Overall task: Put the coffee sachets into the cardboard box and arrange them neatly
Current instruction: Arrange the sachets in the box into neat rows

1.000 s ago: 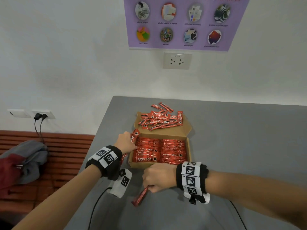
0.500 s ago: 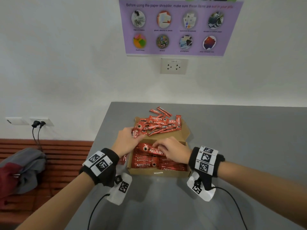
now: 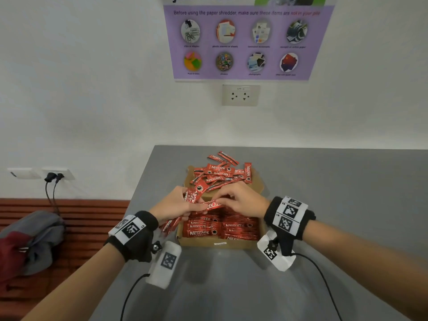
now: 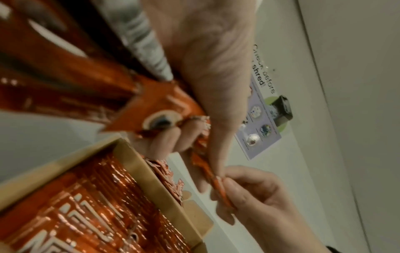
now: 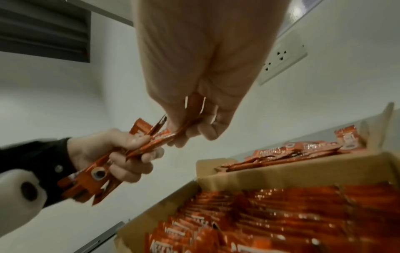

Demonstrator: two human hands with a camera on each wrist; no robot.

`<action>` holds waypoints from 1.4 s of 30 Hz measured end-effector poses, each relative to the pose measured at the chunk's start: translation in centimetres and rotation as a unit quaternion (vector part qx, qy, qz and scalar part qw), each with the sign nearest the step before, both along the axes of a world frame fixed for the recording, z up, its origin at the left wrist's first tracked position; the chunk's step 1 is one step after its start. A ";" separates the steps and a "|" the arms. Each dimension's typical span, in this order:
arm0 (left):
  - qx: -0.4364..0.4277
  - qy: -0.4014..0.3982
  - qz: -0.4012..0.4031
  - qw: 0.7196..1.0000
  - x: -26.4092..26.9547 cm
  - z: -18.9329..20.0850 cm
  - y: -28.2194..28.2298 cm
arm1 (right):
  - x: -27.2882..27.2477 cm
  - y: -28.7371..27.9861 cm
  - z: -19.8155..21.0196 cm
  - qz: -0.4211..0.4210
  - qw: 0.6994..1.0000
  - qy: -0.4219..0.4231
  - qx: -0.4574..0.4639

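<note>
From the head view we see our left hand (image 3: 176, 205) clutching a bundle of sachets (image 3: 193, 195) over the cardboard box (image 3: 215, 244), which holds neat rows; loose sachets (image 3: 222, 171) lie on its far flap. Only the wrist views show our right hand (image 5: 194, 102) pinching one sachet (image 5: 155, 143) from that bundle.

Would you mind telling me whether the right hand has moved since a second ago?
Yes. The right hand has gone from the table in front of the cardboard box to above the box's far part, meeting the left hand.
</note>
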State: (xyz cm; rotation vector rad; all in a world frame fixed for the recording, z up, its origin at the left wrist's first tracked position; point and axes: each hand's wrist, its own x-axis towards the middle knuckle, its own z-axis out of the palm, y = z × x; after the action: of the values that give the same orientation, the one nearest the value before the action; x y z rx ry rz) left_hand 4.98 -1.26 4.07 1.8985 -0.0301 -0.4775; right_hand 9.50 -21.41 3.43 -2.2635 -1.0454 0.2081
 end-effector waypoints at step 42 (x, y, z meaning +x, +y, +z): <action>0.289 -0.047 0.129 0.947 1.4 -4.2 0.2 | -2.8 6.3 -2.8 0.001 0.970 0.019 -0.242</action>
State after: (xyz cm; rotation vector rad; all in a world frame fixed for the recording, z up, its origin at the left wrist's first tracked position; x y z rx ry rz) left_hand 6.38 -1.10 -0.15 2.4552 0.3251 -0.2255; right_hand 6.68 -15.13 0.64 -2.6748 -1.0615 0.5582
